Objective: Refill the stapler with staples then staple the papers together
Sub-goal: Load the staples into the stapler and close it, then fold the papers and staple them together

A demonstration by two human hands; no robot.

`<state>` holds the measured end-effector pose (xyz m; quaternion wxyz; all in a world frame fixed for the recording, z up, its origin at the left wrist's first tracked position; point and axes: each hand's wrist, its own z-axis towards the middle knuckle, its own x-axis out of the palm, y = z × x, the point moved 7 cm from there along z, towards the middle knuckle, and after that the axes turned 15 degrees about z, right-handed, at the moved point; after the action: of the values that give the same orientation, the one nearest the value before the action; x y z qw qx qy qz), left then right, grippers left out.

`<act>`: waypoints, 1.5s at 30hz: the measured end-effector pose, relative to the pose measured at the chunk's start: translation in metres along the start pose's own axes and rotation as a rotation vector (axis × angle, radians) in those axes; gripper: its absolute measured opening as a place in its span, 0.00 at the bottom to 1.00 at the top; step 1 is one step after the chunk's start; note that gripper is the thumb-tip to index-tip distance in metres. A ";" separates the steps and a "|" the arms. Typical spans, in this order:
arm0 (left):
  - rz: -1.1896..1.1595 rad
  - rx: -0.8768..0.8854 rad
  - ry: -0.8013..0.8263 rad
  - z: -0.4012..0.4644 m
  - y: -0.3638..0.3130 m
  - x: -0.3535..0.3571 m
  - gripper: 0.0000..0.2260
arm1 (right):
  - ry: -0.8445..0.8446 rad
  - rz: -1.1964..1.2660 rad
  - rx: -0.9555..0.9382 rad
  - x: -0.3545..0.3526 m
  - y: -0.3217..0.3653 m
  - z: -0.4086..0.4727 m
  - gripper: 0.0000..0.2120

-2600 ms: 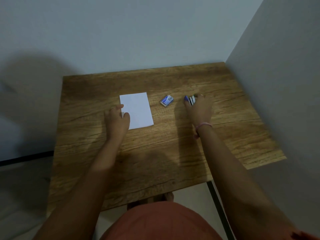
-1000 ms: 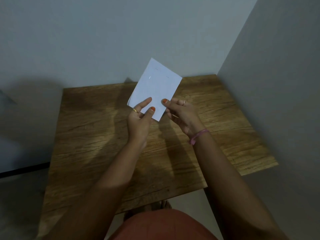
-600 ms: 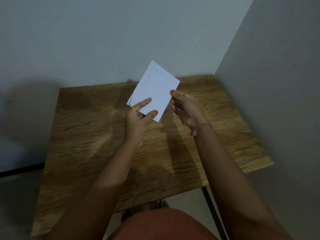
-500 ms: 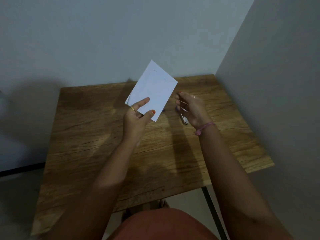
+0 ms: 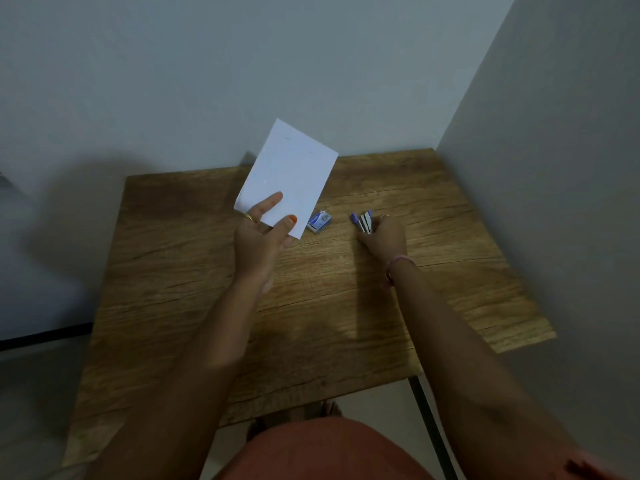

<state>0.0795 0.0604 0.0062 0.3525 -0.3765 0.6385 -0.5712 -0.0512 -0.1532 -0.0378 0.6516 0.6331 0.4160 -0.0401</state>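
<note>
My left hand point(image 5: 261, 237) holds a small stack of white papers point(image 5: 289, 174) tilted up above the wooden table point(image 5: 311, 306), pinching the lower corner between thumb and fingers. A small blue staple box point(image 5: 319, 221) lies on the table just right of the papers. Further right, the purple and silver stapler point(image 5: 363, 221) lies on the table. My right hand point(image 5: 382, 237) is down on the table with its fingers curled around the stapler's near end.
The table stands in a corner, with a grey wall behind and another close on the right. A black table leg point(image 5: 429, 427) shows at the front right. My lap point(image 5: 322, 452) is at the bottom edge.
Both hands held the papers up a second ago. My right hand has let go of them and dropped to the stapler on the table. My left hand still holds the papers.
</note>
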 end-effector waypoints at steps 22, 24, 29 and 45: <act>-0.121 0.008 0.171 -0.008 -0.026 0.042 0.17 | 0.599 1.127 0.089 -0.005 0.039 -0.069 0.08; -0.133 0.012 0.190 -0.010 -0.032 0.046 0.17 | 0.609 1.080 0.065 -0.006 0.050 -0.077 0.13; -0.122 0.018 0.233 -0.014 -0.041 0.053 0.14 | 0.602 0.967 -0.011 -0.009 0.068 -0.088 0.15; 0.337 0.223 0.434 -0.021 -0.060 0.058 0.15 | 0.557 1.145 0.128 -0.017 0.062 -0.096 0.15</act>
<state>0.0382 0.0153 0.0672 0.3367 -0.0933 0.6858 -0.6385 -0.0741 -0.0668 0.0354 0.3982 0.7794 0.1625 0.4556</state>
